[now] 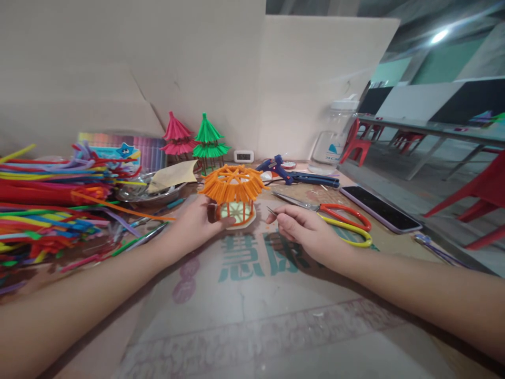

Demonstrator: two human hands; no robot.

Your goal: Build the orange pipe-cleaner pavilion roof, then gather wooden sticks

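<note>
My left hand (201, 223) is closed around the left side of a small pavilion model (234, 184) made of orange pipe cleaners. Its thatch-like roof flares over thin orange posts, and a pale round base sits below. The thumb presses near the base, while the other fingers are partly hidden behind the model. Just to the right, my right hand (302, 226) pinches a thin, dark, pointed piece (272, 211), perhaps tweezers, most of it hidden by the fingers. Its tip points at the model without touching it. Scissors (343, 216) with red and yellow handles lie beside my right hand.
Bundles of coloured pipe cleaners (51, 205) crowd the left. Behind the model stand a pink tree (177, 134), a green tree (209, 137) and a small clock (243, 156). A blue glue gun (278, 168), a bottle (333, 137) and a phone (381, 208) are to the right.
</note>
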